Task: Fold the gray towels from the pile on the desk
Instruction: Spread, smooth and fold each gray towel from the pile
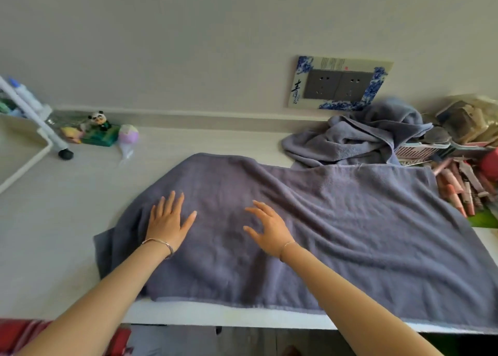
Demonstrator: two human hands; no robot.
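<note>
While smoothing the towel (336,221) spread at centre: sweep palms outward toward 9 and 3 o'clock, pushing diagonal ridges off before folding.
Left hand (168,221): flat on cloth, fingers straight, gripping nothing.
Right hand (269,229): fingers spread, slightly bent, holding nothing; contact unclear.
Pile (358,137): crumpled, 1 o'clock, behind towel.
Desk (54,207): pale; cosmetics (458,188) crowding 3 o'clock, panda figurine (99,119) at 10.
Room: plain wall (188,45), socket (338,84) at 1 o'clock.

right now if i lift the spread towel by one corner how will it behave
Likely floppy: the towel lies in soft ripples. Probably hefty for cloth: it looks thick and covers much of the desk. Its fuzzy surface would probably drag, not slide.
</note>
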